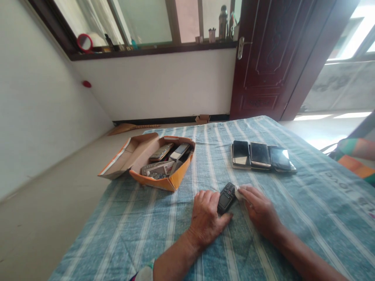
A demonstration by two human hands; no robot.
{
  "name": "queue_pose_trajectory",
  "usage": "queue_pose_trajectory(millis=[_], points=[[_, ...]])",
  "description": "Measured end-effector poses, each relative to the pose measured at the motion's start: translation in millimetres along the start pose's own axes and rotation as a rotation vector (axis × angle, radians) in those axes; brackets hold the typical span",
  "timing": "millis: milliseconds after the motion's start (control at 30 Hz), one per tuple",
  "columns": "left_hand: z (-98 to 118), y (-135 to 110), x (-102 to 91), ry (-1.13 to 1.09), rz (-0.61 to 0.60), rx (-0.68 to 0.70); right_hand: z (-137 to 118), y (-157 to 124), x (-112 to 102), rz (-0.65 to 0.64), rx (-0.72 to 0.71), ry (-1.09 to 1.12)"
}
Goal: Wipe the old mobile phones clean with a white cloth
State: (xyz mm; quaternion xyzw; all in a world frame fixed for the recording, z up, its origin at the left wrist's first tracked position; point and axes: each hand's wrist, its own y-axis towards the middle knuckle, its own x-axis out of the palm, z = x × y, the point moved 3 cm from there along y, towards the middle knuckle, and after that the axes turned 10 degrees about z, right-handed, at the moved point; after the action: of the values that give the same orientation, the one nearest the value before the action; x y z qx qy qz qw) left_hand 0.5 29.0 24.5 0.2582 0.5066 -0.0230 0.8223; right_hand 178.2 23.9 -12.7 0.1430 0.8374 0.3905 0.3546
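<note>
A small black keypad phone (226,198) lies on the blue striped cloth (293,218) in front of me. My left hand (206,218) rests beside it, thumb under its near end and fingers curled along its left side, holding it. My right hand (259,208) is closed on a small white wipe (239,192), pressed against the phone's right edge. An open orange cardboard box (172,180) with several old phones sits to the left. Three smartphones (260,155) lie side by side further back on the right.
The cloth covers a table whose left edge drops to a bare floor. A dark wooden door (272,58) stands behind, and a window sill (152,48) holds bottles and cups. A colourful object (356,156) is at the right edge.
</note>
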Motion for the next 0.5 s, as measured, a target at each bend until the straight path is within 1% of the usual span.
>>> queue_pose_trajectory(millis=[133, 200, 367, 500], points=[[4, -2, 1.3, -0.017, -0.018, -0.002, -3, 0, 2, -0.075, -0.029, -0.035], [5, -3, 2.4, -0.031, -0.013, -0.012, -4, 0, 3, -0.091, -0.059, -0.052], [4, -3, 4.3, -0.060, 0.006, -0.006, -7, -2, 5, -0.072, -0.125, -0.107], [3, -2, 5.4, -0.063, 0.019, 0.003, -16, -2, 5, -0.055, -0.175, -0.173]])
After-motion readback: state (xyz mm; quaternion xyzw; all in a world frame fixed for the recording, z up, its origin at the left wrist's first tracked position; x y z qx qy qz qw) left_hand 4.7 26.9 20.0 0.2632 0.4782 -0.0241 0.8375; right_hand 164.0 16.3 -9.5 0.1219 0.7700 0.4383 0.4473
